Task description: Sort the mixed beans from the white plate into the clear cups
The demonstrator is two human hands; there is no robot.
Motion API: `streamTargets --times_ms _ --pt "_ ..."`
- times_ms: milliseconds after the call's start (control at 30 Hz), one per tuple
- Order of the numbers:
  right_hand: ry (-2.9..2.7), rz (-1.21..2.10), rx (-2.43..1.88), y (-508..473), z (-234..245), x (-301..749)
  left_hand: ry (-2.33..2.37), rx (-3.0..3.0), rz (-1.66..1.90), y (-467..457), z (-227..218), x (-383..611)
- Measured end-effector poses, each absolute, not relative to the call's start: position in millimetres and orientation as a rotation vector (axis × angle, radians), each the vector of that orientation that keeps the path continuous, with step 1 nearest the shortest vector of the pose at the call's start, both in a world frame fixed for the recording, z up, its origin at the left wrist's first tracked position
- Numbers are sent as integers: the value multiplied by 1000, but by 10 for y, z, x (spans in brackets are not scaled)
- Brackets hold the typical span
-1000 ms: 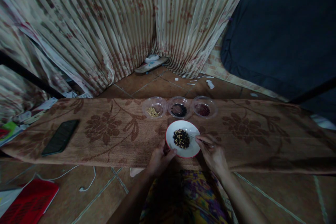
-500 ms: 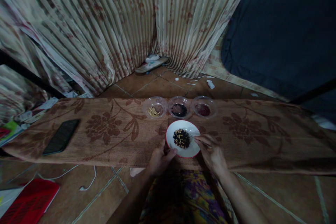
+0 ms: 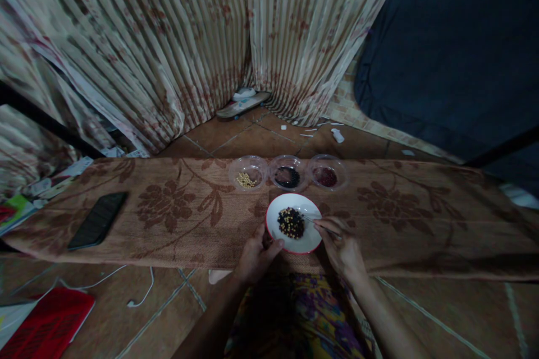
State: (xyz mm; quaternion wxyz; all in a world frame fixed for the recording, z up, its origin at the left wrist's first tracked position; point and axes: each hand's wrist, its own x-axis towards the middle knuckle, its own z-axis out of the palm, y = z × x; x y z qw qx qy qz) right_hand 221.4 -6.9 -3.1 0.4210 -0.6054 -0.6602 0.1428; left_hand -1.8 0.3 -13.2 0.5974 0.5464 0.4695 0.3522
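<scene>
A white bowl point(image 3: 309, 242) with a red rim stands on the cloth-covered table in front of me. Mixed dark and yellow beans point(image 3: 290, 222) lie heaped inside it. My left hand point(image 3: 256, 252) grips the bowl's near left edge, thumb over the rim. Between the fingers of my right hand point(image 3: 343, 247) is a slim metal utensil point(image 3: 309, 219), its tip at the right side of the beans; I cannot make out its exact kind. Behind the bowl, clear plastic cups hold yellow beans point(image 3: 246, 180), black beans point(image 3: 288, 176) and dark red beans point(image 3: 325, 176).
A dark phone point(image 3: 97, 220) lies on the brown patterned tablecloth point(image 3: 202, 235) to the left. White earphones point(image 3: 141, 294) and a red bag-like item point(image 3: 53, 320) are on the tiled floor. Striped curtains point(image 3: 202, 28) hang beyond the table, with a skateboard point(image 3: 243, 105) beneath.
The utensil's tip has shifted very slightly at the right side of the beans, and the heap looks a little rearranged. My left hand stays on the bowl.
</scene>
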Motion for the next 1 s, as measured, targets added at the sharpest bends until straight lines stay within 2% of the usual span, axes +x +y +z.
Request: streamTargets --times_ms 1000 --pt "-1668 361 -1482 -88 -84 2243 1145 1338 797 1 -126 -28"
